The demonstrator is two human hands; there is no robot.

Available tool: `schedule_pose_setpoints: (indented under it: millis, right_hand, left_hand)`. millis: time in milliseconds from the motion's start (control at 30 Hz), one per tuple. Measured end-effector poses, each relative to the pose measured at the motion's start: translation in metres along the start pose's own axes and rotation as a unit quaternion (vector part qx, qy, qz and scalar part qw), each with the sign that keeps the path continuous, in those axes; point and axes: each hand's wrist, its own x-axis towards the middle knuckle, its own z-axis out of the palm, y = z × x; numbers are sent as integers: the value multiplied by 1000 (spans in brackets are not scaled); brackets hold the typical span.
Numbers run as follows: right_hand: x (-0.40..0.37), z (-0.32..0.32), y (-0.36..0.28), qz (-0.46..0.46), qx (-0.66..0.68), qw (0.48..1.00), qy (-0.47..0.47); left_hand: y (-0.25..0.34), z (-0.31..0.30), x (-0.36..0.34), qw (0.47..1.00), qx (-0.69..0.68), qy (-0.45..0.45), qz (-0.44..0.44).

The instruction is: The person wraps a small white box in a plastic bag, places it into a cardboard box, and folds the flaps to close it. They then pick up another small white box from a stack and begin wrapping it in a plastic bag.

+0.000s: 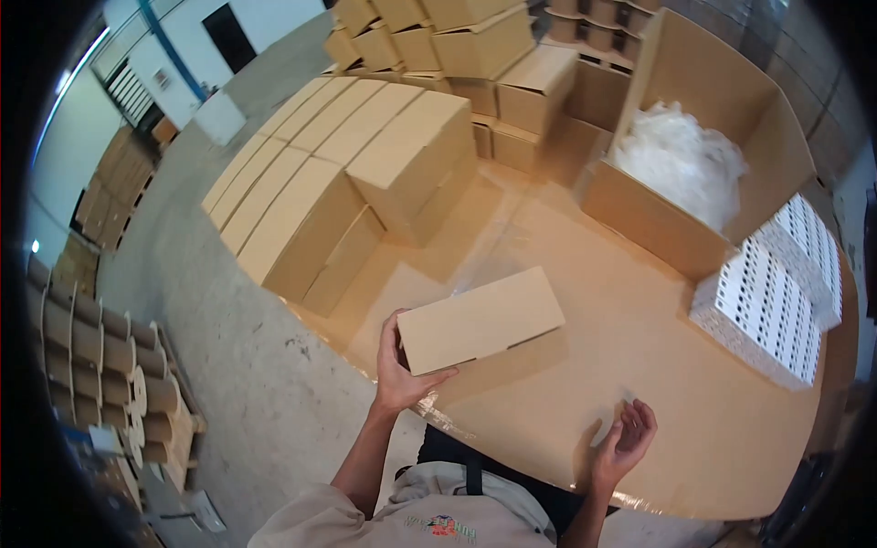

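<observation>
A closed cardboard box point(481, 320) is at the middle of the cardboard-covered table point(621, 301), near its front edge. My left hand point(399, 365) grips the left end of this box, thumb along the near side and fingers round the end. To the right, my right hand point(628, 434) is above the table's front part, apart from the box, with its fingers loosely curled and nothing visible in them.
Rows of closed boxes point(315, 183) stand at the back left, with more boxes point(448, 46) stacked behind. An open carton point(658, 219) holds white plastic material point(681, 155). White blocks with dark holes point(763, 306) lie at the right. Wooden racks point(155, 393) stand on the floor at left.
</observation>
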Motion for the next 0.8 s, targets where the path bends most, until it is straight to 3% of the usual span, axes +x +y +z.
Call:
schedule_pose_setpoints:
  millis: [167, 367, 800]
  right_hand:
    - [0, -2, 4, -10, -5, 1000, -2]
    - [-2, -2, 2, 3, 18, 1000, 12]
    - [0, -1, 4, 11, 18, 1000, 18]
  left_hand:
    - [-4, -26, -23, 988, 90, 127, 21]
    - [-7, -31, -42, 958, 102, 268, 13]
    - [-28, -67, -30, 903, 235, 358, 39]
